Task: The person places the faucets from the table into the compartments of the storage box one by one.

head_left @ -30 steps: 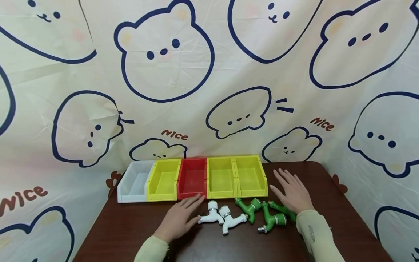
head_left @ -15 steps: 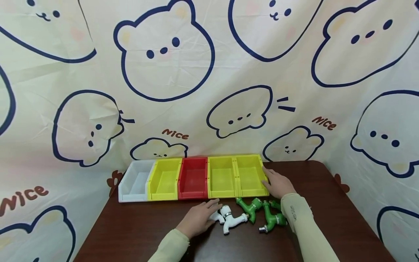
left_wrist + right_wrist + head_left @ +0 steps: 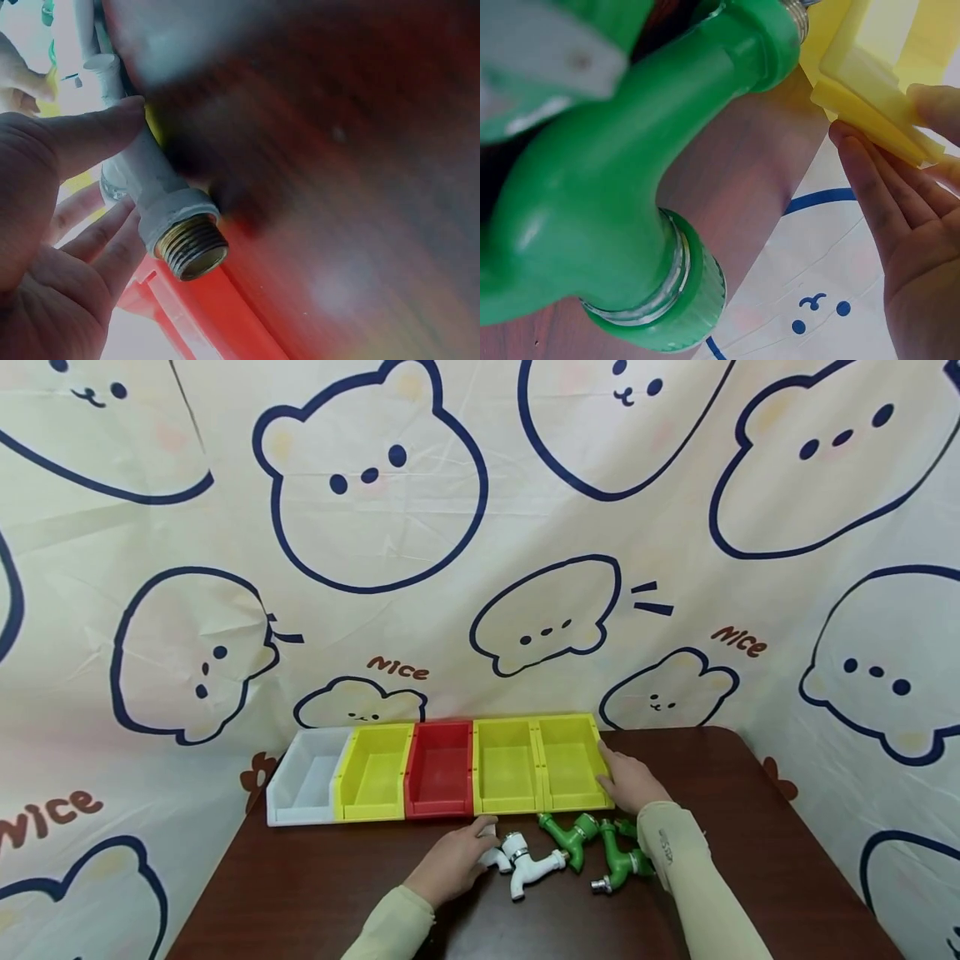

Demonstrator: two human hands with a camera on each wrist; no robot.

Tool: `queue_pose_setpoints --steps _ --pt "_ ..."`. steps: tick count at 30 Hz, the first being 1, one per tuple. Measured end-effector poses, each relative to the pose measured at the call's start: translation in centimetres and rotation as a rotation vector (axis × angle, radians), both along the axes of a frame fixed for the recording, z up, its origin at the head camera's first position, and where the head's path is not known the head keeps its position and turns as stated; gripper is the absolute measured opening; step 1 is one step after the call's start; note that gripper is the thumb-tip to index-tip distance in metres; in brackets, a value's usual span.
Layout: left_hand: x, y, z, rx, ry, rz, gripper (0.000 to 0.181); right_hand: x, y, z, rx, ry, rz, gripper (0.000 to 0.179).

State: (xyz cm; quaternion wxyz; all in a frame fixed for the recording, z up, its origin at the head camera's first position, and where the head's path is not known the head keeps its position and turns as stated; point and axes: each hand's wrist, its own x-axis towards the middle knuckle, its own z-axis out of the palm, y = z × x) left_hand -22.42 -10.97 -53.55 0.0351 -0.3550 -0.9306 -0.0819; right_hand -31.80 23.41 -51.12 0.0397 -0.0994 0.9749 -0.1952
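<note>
My left hand (image 3: 452,862) holds a white faucet (image 3: 154,176), its thumb on one side and fingers on the other. The faucet's brass threaded end (image 3: 196,247) sticks out past the fingers in the left wrist view; in the head view the hand covers much of it. Just right of it lies a second white faucet (image 3: 529,867). At the far right of the bin row, my right hand (image 3: 636,782) grips the side wall of a yellow bin (image 3: 573,768), thumb inside and fingers outside. Green faucets (image 3: 619,862) lie in front of that hand, one partly hidden by the sleeve.
Left of the gripped bin stand another yellow bin (image 3: 508,770), a red bin (image 3: 441,770), a yellow bin (image 3: 375,774) and a white bin (image 3: 307,781), side by side. A cartoon-printed cloth (image 3: 442,635) hangs behind the dark wooden table (image 3: 300,893).
My left hand has moved right onto the left white faucet and taken hold of it. My right hand has moved left from above the table to the yellow bin's side wall and grips it.
</note>
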Motion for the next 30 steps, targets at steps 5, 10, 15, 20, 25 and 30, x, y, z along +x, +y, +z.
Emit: queue_pose_setpoints --steps 5,10,15,20,25,30 --pt "0.1 -0.2 -0.1 0.019 -0.007 0.008 0.030 0.1 -0.1 0.1 -0.006 -0.008 0.001 0.069" --pt "0.5 -0.2 0.2 0.039 0.004 0.004 0.031 0.2 -0.1 0.1 -0.003 -0.014 -0.004 0.069" --pt "0.7 -0.4 0.9 0.062 0.006 0.014 0.033 0.2 -0.1 0.1 -0.007 -0.007 -0.008 0.070" --pt "0.5 -1.3 2.4 0.092 0.029 0.025 0.035 0.1 -0.2 0.4 0.002 -0.012 -0.011 0.070" --pt "-0.3 -3.0 4.5 0.147 0.057 0.067 0.041 0.0 -0.3 0.6 0.000 -0.027 -0.015 0.070" --pt "-1.4 -5.2 6.5 0.157 0.042 0.162 0.047 0.2 -0.4 0.5 0.005 -0.043 -0.010 0.069"
